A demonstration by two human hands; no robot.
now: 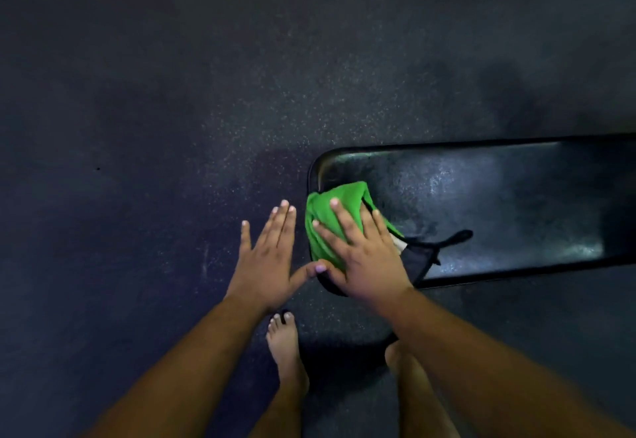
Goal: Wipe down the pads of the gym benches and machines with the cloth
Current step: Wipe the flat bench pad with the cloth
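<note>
A black padded gym bench runs from the middle of the view out past the right edge; its surface shines. On its near left corner lies a green cloth with a dark part trailing to the right. My right hand presses flat on the cloth with spread, straight fingers. My left hand hovers flat and open just left of the bench end, over the floor, its thumb reaching toward the bench corner and holding nothing.
Dark speckled rubber floor fills the left and top of the view. My two bare feet stand on it just below the bench end. A dark strap-like piece of the cloth lies on the pad.
</note>
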